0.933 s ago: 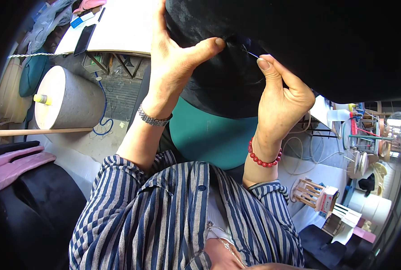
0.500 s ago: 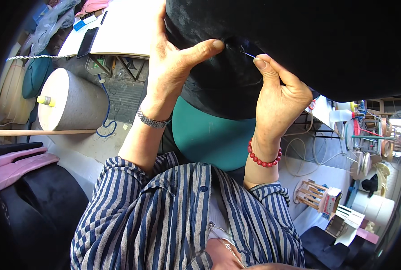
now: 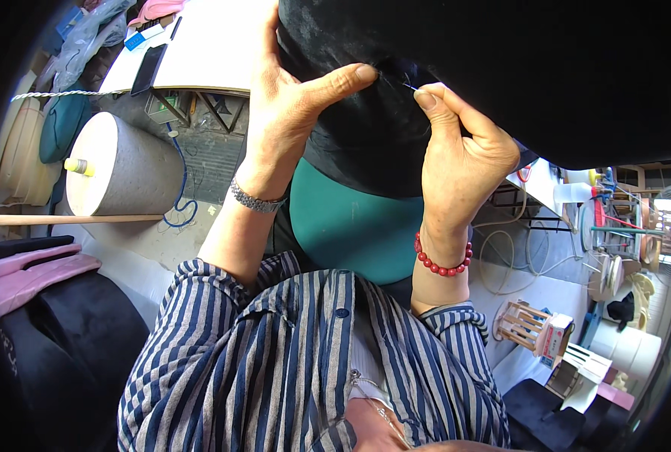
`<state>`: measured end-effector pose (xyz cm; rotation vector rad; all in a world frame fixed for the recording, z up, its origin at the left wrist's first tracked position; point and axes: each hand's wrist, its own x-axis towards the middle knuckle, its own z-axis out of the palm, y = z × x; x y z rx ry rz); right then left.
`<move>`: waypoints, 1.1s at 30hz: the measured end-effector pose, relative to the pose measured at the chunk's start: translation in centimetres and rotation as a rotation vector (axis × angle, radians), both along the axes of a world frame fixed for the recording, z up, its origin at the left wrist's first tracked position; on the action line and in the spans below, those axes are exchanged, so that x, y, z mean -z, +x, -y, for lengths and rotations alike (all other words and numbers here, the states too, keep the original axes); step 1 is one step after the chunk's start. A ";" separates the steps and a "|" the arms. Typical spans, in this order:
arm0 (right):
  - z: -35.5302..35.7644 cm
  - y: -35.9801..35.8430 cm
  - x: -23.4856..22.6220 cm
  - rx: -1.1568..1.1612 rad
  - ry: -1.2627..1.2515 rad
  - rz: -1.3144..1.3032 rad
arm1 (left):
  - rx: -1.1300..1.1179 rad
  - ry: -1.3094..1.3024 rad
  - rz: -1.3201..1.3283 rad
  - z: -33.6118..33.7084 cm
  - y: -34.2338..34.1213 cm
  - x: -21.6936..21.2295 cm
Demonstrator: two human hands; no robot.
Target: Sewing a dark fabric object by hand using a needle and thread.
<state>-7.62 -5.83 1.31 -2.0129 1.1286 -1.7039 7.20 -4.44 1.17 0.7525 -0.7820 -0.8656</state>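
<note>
"Start closest: what do we see the hands doing?"

"Our right hand [image 3: 467,151] pinches a thin needle [image 3: 409,86] between thumb and forefinger. Our left hand [image 3: 286,105] grasps the left edge of the black cloth [image 3: 501,68], thumb pressed on its face, the other fingertips out of sight."

"And where does the needle sit?"

"At the cloth's lower left part, right of the left thumb. Its far end seems to meet a fold, though dark on dark we can't be sure."

"What could go wrong for us?"

"A slip of that narrow pinch would lose us the needle among the folds. If the tip skids on the soft cloth, it could prick the left thumb; if our left grasp slackens, the fold could shift."

"Beyond that?"

"A teal surface [image 3: 350,222] below the cloth, between our forearms. Farther, the white bench [image 3: 215,45]: a dark flat slab [image 3: 149,70] at its near edge, toward the left corner, and a blue-and-white box [image 3: 144,38] behind it."
</note>
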 end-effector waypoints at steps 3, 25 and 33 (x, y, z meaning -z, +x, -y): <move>-0.2 0.3 -0.3 -0.008 -0.031 -0.011 | 0.239 -0.963 0.012 4.7 1.3 4.1; 0.3 0.5 0.4 -0.229 -0.084 0.185 | -0.820 -0.309 0.727 -0.8 1.0 4.3; -0.4 -1.0 0.0 -0.217 -0.025 0.130 | -0.947 -0.558 1.396 -1.6 0.5 0.8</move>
